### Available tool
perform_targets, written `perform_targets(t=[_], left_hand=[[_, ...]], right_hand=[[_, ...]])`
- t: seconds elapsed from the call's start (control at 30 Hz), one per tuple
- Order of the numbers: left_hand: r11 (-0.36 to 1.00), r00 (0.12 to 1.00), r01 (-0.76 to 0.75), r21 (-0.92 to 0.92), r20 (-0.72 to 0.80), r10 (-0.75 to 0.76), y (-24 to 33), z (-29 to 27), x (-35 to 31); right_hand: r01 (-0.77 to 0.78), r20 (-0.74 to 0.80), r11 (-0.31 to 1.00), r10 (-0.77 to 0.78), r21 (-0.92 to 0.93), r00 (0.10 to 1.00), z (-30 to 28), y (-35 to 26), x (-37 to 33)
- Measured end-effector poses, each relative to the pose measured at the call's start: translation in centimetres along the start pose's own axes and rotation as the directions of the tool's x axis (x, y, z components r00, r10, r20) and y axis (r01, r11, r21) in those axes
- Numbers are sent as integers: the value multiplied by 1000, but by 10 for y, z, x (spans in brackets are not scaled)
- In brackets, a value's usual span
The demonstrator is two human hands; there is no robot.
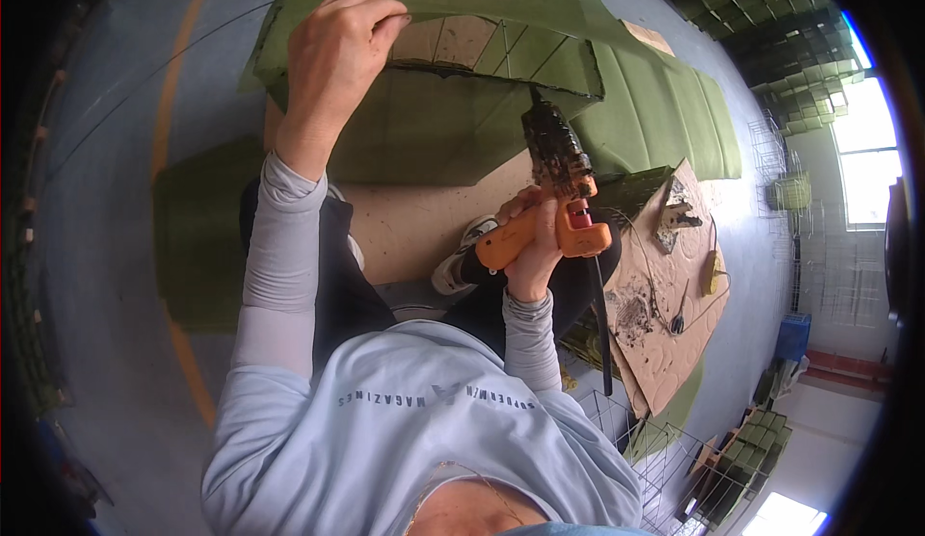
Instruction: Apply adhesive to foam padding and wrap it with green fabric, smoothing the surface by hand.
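I'd call this a workshop or small factory floor: grey floor marked with an orange line, green stacks piled high, wire frames near a bright window, a blackened glue gun, and cardboard spotted with dark smears.

Floor grey-blue, yellow-orange line curving down the left side. Pale wall on right, red band there too. Bright window far right.
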State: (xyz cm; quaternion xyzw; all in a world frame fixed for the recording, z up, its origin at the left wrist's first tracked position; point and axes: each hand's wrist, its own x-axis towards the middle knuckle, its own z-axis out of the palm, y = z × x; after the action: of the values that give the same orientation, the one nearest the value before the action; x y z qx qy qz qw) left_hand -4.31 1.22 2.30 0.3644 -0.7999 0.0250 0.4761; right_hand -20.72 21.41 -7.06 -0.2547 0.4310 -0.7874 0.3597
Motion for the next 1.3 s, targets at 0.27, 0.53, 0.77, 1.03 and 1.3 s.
perform_targets(t=[0.27,0.53,0.77,1.03,1.3], left_hand=[[994,995,100,37,17,-100,-29,-30,-9],[993,994,113,31,2,-113,-41,-40,-14],[987,987,160,11,0,-160,-43,-46,-16],[993,993,116,17,-18,-115,-49,-50,-20],[991,991,134,19,-26,-134,-48,-53,-21]], right_hand=[[-153,102,988,149,37,984,31,15,-9],[-282,178,958,269,54,947,49,30,-14],[-290,209,957,279,20,937,64,32,-16],[-309,292,951,299,-12,909,75,39,-17],[-280,292,952,304,-121,907,92,50,-16]])
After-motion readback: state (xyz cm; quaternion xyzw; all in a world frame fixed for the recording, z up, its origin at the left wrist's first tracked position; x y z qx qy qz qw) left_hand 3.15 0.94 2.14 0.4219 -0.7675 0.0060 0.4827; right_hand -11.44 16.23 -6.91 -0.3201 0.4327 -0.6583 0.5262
